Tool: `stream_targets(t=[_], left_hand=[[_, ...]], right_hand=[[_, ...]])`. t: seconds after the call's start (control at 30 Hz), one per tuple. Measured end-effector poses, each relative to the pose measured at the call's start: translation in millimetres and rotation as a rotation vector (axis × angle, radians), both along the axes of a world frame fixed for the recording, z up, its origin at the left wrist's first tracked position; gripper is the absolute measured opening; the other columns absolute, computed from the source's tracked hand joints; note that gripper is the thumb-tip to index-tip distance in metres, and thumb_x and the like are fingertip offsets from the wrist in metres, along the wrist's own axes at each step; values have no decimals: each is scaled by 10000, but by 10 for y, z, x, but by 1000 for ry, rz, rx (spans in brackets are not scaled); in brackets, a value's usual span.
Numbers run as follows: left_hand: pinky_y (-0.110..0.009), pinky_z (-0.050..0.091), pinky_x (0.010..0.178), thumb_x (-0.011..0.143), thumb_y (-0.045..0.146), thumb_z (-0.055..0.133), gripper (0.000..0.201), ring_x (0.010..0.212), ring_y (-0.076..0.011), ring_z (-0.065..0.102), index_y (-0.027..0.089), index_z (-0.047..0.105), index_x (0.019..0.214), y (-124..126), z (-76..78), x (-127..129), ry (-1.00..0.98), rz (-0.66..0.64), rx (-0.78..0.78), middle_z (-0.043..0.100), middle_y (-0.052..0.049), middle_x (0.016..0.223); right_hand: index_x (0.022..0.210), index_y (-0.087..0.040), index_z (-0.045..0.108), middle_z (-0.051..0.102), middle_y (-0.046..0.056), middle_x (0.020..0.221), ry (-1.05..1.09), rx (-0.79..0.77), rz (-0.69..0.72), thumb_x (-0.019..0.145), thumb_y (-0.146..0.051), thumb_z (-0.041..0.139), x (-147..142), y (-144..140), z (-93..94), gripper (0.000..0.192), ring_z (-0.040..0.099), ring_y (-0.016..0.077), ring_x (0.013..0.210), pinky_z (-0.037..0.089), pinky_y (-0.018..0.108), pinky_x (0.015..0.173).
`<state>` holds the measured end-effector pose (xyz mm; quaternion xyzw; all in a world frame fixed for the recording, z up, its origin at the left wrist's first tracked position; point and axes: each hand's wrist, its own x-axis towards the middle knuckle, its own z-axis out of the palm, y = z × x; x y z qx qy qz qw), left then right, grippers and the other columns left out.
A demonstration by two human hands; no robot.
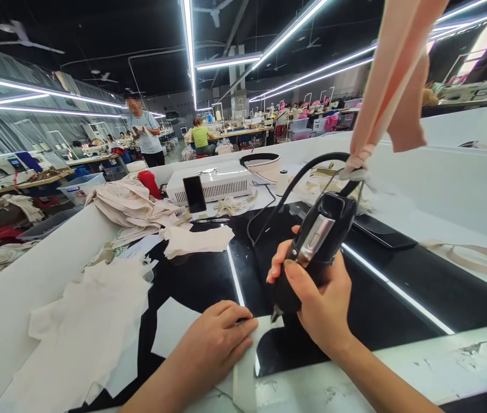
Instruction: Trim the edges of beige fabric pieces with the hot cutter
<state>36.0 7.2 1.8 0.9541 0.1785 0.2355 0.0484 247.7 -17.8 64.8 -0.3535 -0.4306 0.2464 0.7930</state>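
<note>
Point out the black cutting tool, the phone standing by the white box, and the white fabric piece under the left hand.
cutting tool (318, 241), head view, on its black body above the grip.
phone (194, 194), head view, middle of its dark screen.
fabric piece (243, 373), head view, on the white strip below the left hand.

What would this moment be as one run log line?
right hand: grips black corded tool, tip down | left hand: flat on white fabric piece | surface: black glass table

right hand grips a black cutting tool; left hand presses white fabric flat.
</note>
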Motion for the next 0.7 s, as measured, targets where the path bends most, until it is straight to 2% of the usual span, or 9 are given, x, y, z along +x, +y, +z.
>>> stream_targets(t=[0.27,0.5,0.7], left_hand=[[-369,686,1027,1230,268,499,312,1150,-225,756,173,760,1372,-4,9,3,-29,-8,-4,789,-89,1263],[-367,685,1044,1229,253,494,321,1153,-222,755,162,764,1374,7,12,-3,-19,-20,6,786,-99,1258],[-379,688,1067,1208,224,543,291,1183,-229,756,168,760,1393,-4,28,-16,17,-11,-9,784,-98,1291]], right_hand=[[1047,-286,668,769,-58,795,0,12,39,842,-213,826,-77,-59,-7,269,696,132,543,647,250,530],[1008,-282,632,767,-61,785,-62,-8,-6,865,-229,820,-63,-60,29,242,711,142,532,649,258,523],[1041,-281,656,751,-41,823,-33,0,-36,895,-279,842,33,-55,-42,236,700,153,580,665,286,549]])
